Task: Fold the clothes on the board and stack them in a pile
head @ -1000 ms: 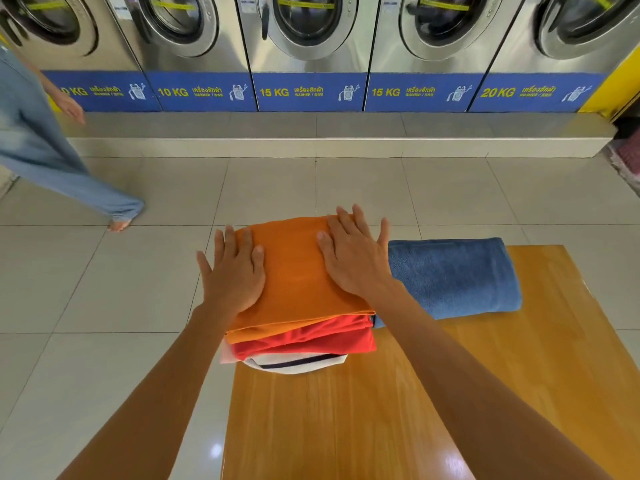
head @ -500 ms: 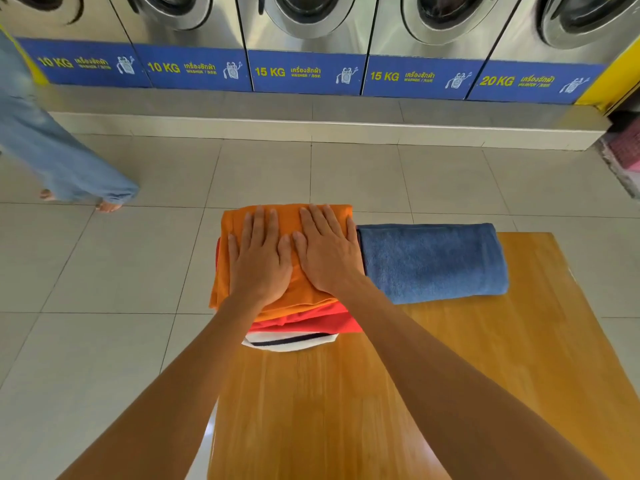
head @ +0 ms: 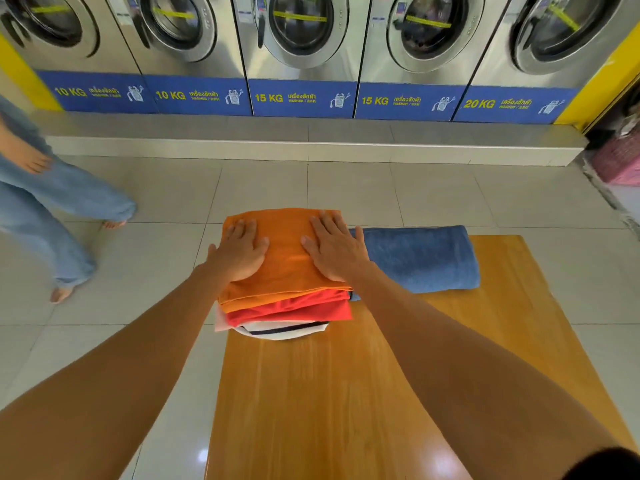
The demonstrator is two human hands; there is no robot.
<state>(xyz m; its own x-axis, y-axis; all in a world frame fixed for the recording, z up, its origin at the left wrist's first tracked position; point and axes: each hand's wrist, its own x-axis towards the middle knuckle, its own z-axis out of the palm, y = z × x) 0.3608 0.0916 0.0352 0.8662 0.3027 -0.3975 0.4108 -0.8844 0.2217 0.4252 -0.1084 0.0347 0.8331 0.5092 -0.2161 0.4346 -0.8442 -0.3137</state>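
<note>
A pile of folded clothes sits at the far left corner of the wooden board (head: 363, 393). On top lies a folded orange garment (head: 285, 258), with a red garment (head: 294, 311) under it and a white garment with a dark stripe (head: 284, 330) at the bottom. My left hand (head: 240, 251) rests flat on the orange garment's left side. My right hand (head: 334, 247) rests flat on its right side. Both hands have fingers spread and hold nothing. A folded blue towel (head: 419, 258) lies on the board right beside the pile.
A row of front-loading washing machines (head: 301, 46) stands on a raised step across the tiled floor. A barefoot person in wide blue jeans (head: 52, 216) stands at the left. A pink basket (head: 620, 161) sits at the far right.
My hands, side by side in the middle of the orange garment half a second ago, have slid apart to its left and right sides. The person at the left has stepped.
</note>
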